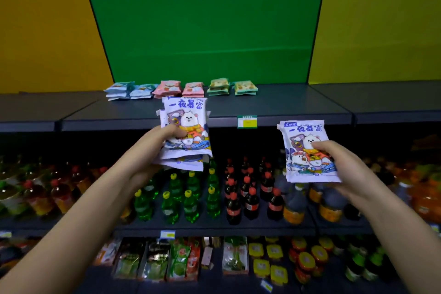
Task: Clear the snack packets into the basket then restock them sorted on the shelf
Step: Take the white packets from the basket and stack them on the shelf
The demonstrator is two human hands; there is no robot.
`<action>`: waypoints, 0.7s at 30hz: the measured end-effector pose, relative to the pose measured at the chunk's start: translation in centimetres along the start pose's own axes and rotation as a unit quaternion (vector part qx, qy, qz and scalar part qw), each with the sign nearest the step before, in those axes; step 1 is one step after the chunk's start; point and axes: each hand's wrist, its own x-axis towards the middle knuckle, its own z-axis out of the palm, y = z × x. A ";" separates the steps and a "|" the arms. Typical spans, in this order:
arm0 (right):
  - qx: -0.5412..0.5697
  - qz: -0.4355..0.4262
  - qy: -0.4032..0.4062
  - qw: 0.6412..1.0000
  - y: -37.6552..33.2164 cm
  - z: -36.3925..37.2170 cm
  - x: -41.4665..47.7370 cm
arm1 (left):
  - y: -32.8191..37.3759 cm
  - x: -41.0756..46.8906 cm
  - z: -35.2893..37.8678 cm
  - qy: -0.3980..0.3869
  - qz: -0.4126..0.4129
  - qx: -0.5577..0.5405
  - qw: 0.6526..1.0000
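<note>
Left hand (164, 137) grips packet stack (185, 131); right hand (334, 160) grips single packet (307, 150), thumbs on fronts.

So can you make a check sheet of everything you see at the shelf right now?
Surface: dark top shelf, mostly bare.
Job's things: blue packets, pink packets and green packets stacked in a row at the back; white packets in both hands.
Clutter: nothing seen.
Grippers: left hand holds a white packet stack; right hand holds one white packet.
Cables: nothing seen.
Surroundings: green back panel, drink bottles below.
</note>
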 end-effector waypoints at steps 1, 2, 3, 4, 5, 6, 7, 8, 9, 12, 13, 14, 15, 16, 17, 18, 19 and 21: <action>0.001 -0.004 0.005 1.000 -0.3 -0.1 0.2 | 0.6 0.8 0.6 -0.011 -0.003 -0.012 1.000; 0.003 -0.007 0.009 1.000 -0.5 -0.1 0.5 | 1.0 1.6 1.1 -0.026 -0.007 -0.025 0.999; 0.009 -0.008 0.011 1.000 -0.8 0.0 0.7 | 1.4 2.4 1.7 -0.042 -0.012 -0.038 0.998; 0.018 -0.010 0.014 1.000 -1.0 0.0 1.3 | 1.7 3.2 2.3 -0.053 -0.019 -0.044 0.997; 0.023 -0.009 0.018 1.000 -1.3 0.1 1.8 | 2.0 4.1 2.9 -0.060 -0.026 -0.046 0.997; 0.021 -0.008 0.021 1.000 -1.5 0.1 2.6 | 2.2 5.0 3.6 -0.062 -0.033 -0.049 0.996; 0.021 -0.007 0.022 1.000 -1.8 0.2 3.2 | 2.4 5.9 4.2 -0.065 -0.038 -0.055 0.996; 0.024 -0.012 0.023 0.999 -2.0 0.2 4.1 | 2.7 6.8 5.0 -0.066 -0.038 -0.061 0.995; 0.027 -0.018 0.023 0.999 -2.3 0.1 5.0 | 3.0 7.8 5.7 -0.066 -0.037 -0.069 0.995; 0.021 -0.030 0.022 0.999 -3.1 -0.5 8.4 | 3.7 11.6 8.1 -0.068 -0.032 -0.066 0.995; 0.015 -0.031 0.025 0.999 -3.4 -0.7 9.6 | 3.8 13.0 8.9 -0.068 -0.030 -0.061 0.995; 0.010 -0.035 0.030 0.999 -3.9 -1.1 11.4 | 4.0 14.8 9.9 -0.071 -0.028 -0.060 0.995; 0.004 -0.037 0.032 0.999 -4.2 -1.3 12.7 | 4.0 16.1 10.6 -0.075 -0.031 -0.061 0.995; 0.000 -0.040 0.033 0.999 -4.6 -1.5 14.2 | 4.1 17.5 11.4 -0.082 -0.036 -0.061 0.994; -0.007 -0.043 0.032 0.999 -5.1 -1.8 15.9 | 4.1 19.1 12.4 -0.090 -0.042 -0.060 0.993; -0.018 -0.047 0.031 0.998 -5.4 -2.2 17.9 | 4.1 20.9 13.4 -0.093 -0.046 -0.055 0.993; -0.025 -0.050 0.028 0.998 -5.9 -2.6 19.8 | 4.2 22.7 14.4 -0.096 -0.049 -0.049 0.993; -0.034 -0.052 0.023 0.998 -6.8 -3.5 23.7 | 4.5 26.4 16.4 -0.100 -0.052 -0.027 0.993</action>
